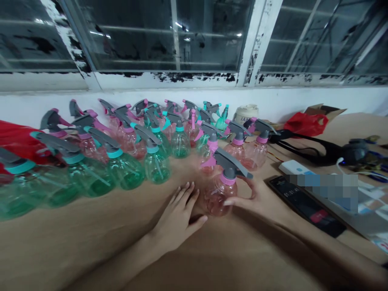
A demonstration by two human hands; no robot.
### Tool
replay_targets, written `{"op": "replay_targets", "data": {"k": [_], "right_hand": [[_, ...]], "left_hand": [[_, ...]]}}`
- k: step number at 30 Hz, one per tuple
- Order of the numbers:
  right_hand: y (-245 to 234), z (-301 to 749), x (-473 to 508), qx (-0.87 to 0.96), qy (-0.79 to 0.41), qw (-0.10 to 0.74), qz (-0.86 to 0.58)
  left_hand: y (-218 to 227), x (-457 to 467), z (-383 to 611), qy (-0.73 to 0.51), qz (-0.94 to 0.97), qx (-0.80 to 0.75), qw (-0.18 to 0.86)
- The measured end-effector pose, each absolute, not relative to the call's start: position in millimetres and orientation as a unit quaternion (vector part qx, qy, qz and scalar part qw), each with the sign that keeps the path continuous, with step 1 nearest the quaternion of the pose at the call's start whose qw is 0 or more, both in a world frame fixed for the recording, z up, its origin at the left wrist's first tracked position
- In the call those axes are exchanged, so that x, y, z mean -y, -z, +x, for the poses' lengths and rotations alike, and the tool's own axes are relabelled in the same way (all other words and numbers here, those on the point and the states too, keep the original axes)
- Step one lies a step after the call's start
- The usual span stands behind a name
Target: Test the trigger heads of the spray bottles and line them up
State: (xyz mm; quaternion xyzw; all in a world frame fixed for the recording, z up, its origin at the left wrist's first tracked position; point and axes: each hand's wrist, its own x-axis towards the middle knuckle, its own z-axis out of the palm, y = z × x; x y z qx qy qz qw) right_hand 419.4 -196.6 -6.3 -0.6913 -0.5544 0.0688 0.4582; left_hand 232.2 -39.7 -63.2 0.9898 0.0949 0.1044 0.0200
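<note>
A clear pink spray bottle (pixel 218 198) with a grey and pink trigger head stands upright on the brown table (pixel 100 246). My right hand (pixel 247 198) is wrapped round its right side, thumb across the front; the far fingers are hidden behind it. Flat on the table just left of that bottle lies my left hand (pixel 182 216), fingers stretched out and holding nothing. Beyond my left hand, a green spray bottle (pixel 157 167) is the nearest of a row of green ones. Behind the held bottle stand more pink spray bottles (pixel 255 151).
Many green and pink bottles fill the table's back left, near a red bag (pixel 15 141). On the right lie a phone (pixel 306 206), a white device (pixel 295 166), a black strap (pixel 312 145) and another red bag (pixel 306 124). A pale tub (pixel 247 113) stands by the wall.
</note>
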Motion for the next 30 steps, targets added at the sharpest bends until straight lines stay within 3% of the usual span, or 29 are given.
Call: {"op": "replay_targets", "data": {"k": [13,30], "right_hand": [[5.5,398.1,194.5,0.522,0.01,0.386,-0.76],[-9.6,378.6,101.9,0.499,0.114,0.253,-0.821]], "left_hand": [[64.7,47.3,214.3,-0.163,0.981,-0.103,-0.004],[67.2,44.9,189.6,-0.22,0.964,-0.139,-0.054]]}}
